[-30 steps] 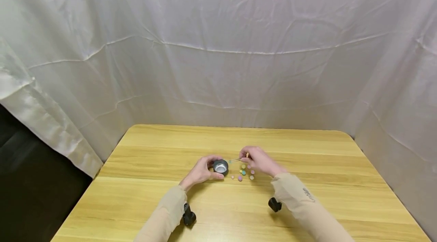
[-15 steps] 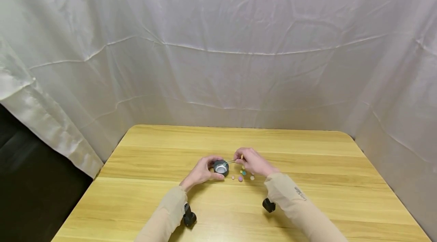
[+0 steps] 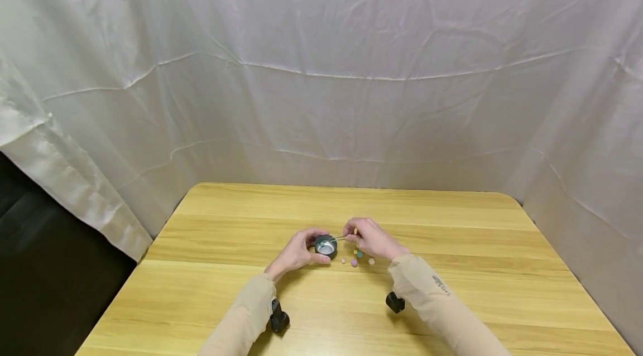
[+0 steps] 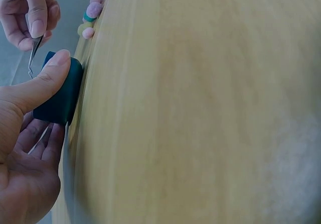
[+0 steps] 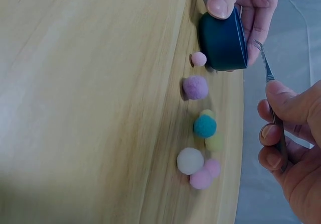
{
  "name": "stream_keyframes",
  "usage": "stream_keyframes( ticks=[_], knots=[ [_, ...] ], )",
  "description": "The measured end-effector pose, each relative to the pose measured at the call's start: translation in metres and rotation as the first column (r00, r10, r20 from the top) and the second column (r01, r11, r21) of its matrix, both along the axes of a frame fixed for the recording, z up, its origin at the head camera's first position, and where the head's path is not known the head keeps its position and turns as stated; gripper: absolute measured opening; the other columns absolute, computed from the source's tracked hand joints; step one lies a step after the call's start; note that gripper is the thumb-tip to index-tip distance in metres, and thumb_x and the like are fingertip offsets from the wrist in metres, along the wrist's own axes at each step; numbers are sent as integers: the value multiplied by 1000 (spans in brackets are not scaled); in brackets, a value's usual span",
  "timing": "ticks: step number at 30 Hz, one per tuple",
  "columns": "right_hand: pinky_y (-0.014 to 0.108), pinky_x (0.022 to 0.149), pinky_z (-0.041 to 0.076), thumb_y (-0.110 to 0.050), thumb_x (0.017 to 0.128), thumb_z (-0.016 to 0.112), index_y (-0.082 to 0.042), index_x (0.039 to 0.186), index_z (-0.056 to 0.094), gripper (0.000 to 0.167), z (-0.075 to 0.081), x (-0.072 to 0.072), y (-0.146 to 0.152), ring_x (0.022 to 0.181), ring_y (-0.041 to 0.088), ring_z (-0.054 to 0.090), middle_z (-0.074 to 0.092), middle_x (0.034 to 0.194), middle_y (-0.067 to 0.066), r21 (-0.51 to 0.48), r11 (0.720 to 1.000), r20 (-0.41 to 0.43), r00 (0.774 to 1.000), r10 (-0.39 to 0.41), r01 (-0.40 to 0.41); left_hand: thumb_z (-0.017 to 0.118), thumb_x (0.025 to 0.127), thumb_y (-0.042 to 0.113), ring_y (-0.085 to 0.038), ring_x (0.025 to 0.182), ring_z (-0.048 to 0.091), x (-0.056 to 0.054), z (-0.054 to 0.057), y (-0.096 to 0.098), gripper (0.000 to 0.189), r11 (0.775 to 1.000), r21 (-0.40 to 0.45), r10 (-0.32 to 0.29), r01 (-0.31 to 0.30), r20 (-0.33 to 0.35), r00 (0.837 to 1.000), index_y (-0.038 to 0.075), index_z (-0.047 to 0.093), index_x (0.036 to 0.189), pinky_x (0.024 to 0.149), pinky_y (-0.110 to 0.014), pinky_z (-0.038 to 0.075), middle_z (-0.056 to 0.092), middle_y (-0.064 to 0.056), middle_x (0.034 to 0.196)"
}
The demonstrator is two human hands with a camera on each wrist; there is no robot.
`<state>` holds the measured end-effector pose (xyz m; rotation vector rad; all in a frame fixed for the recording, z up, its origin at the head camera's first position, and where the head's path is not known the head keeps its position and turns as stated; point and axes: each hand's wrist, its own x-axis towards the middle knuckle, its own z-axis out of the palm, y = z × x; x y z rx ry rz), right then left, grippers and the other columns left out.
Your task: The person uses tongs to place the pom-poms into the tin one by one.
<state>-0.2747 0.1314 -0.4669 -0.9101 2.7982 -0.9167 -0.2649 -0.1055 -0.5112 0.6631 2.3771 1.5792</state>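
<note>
My left hand (image 3: 297, 250) holds a small dark bowl (image 5: 223, 43) with a silvery inside, thumb on one side and fingers on the other. My right hand (image 3: 373, 239) pinches thin metal tweezers (image 5: 270, 78). Their bent tips are over the bowl's rim and slightly apart, with nothing between them in the right wrist view. A small bluish spot shows inside the bowl in the head view. Pom-poms lie on the table beside the bowl, among them a small pink one (image 5: 199, 59), a purple one (image 5: 195, 87), a teal one (image 5: 204, 126) and a white one (image 5: 190, 161).
Yellowish pom-poms (image 5: 213, 142) and two more pink pom-poms (image 5: 201, 179) lie near the right hand, partly hidden by it in the head view. The wooden table (image 3: 211, 205) ends at pale curtains (image 3: 321, 121). Black wrist cameras (image 3: 395, 302) hang under both forearms.
My right hand has moved left, bringing the tweezers over the bowl. The teal pom-pom formerly at their tips has left them, and a bluish spot now shows in the bowl. Left hand stays.
</note>
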Motion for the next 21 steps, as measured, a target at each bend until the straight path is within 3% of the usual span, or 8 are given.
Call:
stream_keyframes(
  ticks=[16, 21],
  knots=[
    [18, 56, 45, -3, 97, 63, -4, 96, 68, 5, 1, 10, 19, 64, 3, 50, 66, 87, 5, -89, 996, -3, 1000, -26, 25, 84, 79, 2, -40, 119, 63, 2, 2, 0, 59, 1000, 22, -12, 12, 0, 1000, -5, 58, 132, 105, -53, 50, 63, -25, 130],
    [18, 54, 49, -2, 96, 64, -4, 98, 67, 5, -2, 15, 28, 62, 12, 58, 66, 87, 9, -130, 990, 24, 999, -48, 51, 84, 80, 2, -40, 118, 62, 3, 3, 0, 60, 1000, 24, -9, 9, 7, 1000, -5, 58, 133, 105, -53, 50, 63, -25, 130]
  ],
)
